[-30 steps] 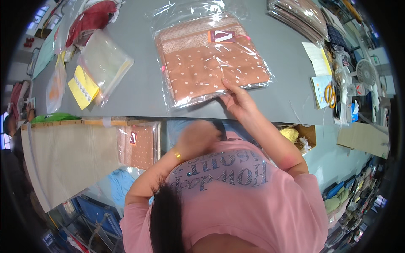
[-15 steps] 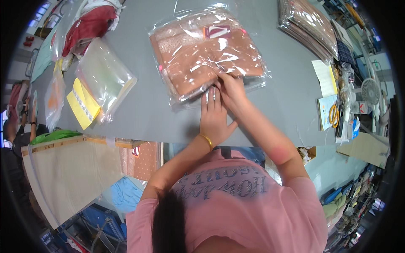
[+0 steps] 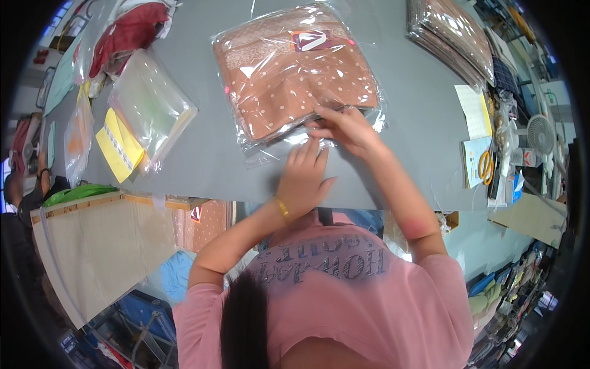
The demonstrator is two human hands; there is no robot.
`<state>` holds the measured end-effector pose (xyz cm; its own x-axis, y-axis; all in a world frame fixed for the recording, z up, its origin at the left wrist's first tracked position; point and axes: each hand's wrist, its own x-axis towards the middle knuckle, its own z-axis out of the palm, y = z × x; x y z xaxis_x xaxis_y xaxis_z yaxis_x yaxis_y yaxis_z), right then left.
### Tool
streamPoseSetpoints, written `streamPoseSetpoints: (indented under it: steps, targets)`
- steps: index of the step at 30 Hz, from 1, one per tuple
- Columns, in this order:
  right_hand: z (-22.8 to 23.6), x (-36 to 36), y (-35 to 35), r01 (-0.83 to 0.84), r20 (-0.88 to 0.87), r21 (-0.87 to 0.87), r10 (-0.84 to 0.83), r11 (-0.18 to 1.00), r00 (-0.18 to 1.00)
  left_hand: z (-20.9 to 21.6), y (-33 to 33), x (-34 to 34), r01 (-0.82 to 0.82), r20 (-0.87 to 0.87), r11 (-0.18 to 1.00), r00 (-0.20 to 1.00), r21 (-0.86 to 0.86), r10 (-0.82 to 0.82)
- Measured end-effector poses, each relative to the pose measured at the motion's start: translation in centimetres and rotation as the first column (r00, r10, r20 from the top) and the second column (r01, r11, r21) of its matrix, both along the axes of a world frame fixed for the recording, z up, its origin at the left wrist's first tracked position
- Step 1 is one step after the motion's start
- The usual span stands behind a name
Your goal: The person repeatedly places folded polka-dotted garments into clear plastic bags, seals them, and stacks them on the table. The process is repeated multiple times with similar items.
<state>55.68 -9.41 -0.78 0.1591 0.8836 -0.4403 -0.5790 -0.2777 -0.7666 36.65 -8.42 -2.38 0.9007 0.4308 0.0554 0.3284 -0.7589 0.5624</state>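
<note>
A clear plastic bag [image 3: 299, 83] lies on the grey table, holding a folded brown garment with pale dots and a lace-like band. A small purple and orange label shows near its far side. My right hand [image 3: 349, 130] is at the bag's near edge, fingers apart, the tips touching the plastic. Beside it, my left hand [image 3: 302, 178] lies flat with fingers stretched out, its tips at the clear flap on the near side. A gold bracelet circles the left wrist.
A stack of bagged brown garments [image 3: 452, 43] sits far right. Orange-handled scissors [image 3: 485, 168] lie by papers at the right edge. On the left are empty clear bags [image 3: 153, 101], a yellow paper [image 3: 118, 147] and red cloth [image 3: 128, 38]. A small fan [image 3: 539, 134] stands right.
My right hand has loosened its pinch on the bag's edge, its fingers spreading. My left hand has drawn back slightly toward me and left. The bag's near edge lies flatter.
</note>
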Motion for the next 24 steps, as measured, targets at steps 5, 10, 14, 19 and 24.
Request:
streamPoseSetpoints:
  steps: [5,10,14,19,24]
  targets:
    - [5.6,1.1,-4.7,-0.081,0.957,-0.178,0.192,0.981,0.219,3.0,3.6,-2.5,-0.248,0.234,0.862,0.96,0.441,0.157]
    - [0.8,2.5,-3.1,-0.221,0.815,-0.018,-0.114,0.975,-0.568,0.4,6.9,-5.3,-0.114,-0.073,0.79,0.978,0.602,0.196]
    - [-1.8,0.6,-1.9,-0.309,0.889,0.062,-0.193,0.949,-0.414,-0.9,7.1,-9.4,-0.524,0.057,0.848,0.852,0.079,0.521]
    - [-0.3,-5.9,1.5,-0.43,0.864,-0.089,-0.145,0.899,-0.482,-1.0,8.3,-10.6,-0.54,-0.213,0.585,0.818,-0.606,0.534]
    - [-1.2,-6.3,-0.6,-0.421,0.79,0.52,-0.606,0.743,-0.093,-1.4,8.7,-11.8,-0.43,-0.207,0.34,0.822,-0.836,0.53]
